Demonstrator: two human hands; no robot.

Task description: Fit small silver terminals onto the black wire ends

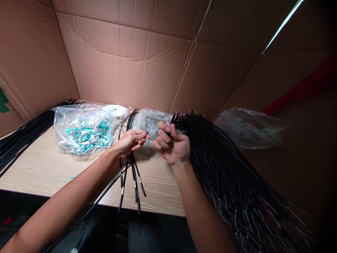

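Observation:
My left hand (134, 140) is closed in a pinch near the middle of the table. A black cable (107, 188) runs up to it from the lower left, and a thin pale strand shows between its fingertips and my right hand. My right hand (171, 142) is curled beside it, thumb up. A dark tool with pointed ends (174, 118) sticks out above the fist; the rest is hidden in the palm, so its kind cannot be told. Behind both hands lies a clear bag of small grey metal pieces (151, 124). Several short black cables (135, 182) hang below my left hand.
A clear bag of teal and silver pieces (88, 135) sits on the wooden table (160, 189) at left. Black cables (34, 128) lie at far left, a large bundle (223, 165) at right. A crumpled plastic bag (252, 128) rests by the cardboard wall (105, 63).

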